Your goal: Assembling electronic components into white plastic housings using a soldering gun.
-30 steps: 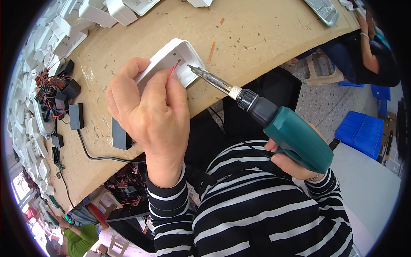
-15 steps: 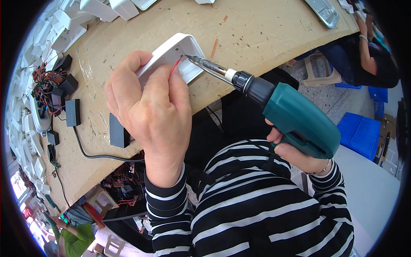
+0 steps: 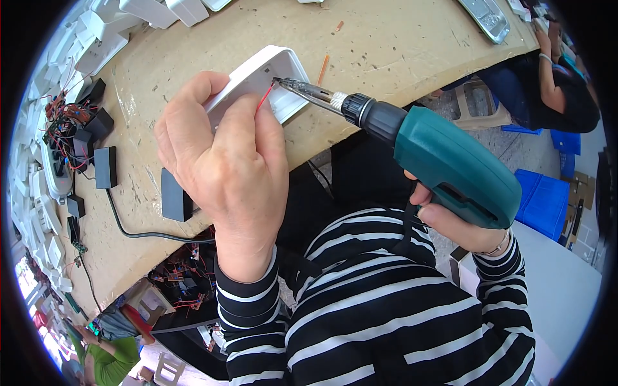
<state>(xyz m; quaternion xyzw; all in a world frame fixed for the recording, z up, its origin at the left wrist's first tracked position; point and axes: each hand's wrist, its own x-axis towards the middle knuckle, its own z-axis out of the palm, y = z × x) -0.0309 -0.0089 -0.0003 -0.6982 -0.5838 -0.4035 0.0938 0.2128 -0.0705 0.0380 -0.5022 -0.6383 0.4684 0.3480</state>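
Note:
My left hand [image 3: 222, 148] is closed around a white plastic housing [image 3: 293, 67] held tilted above the table. Thumb and forefinger also pinch a thin red wire [image 3: 264, 96] that reaches into the housing. In my right hand [image 3: 444, 215] is a soldering gun [image 3: 454, 164] with a dark green body, black collar and metal nozzle. Its tip meets the end of the red wire, close against the housing's inner wall. My fingers wrap its handle from below. Whether solder is melting there is too small to tell.
White housings [image 3: 38, 212] crowd the left edge. A bundle of wired parts [image 3: 71, 128] and black boxes [image 3: 106, 167] lie nearby, with a black cable [image 3: 138, 233]. Copper strips [image 3: 324, 69] lie behind the housing; a metal tray [image 3: 486, 19] is far right. Co-workers [image 3: 560, 90] sit beyond.
The soldering gun has shifted slightly left and up at its tip, now touching the wire's end. The housing has risen a little. Both hands keep their grip.

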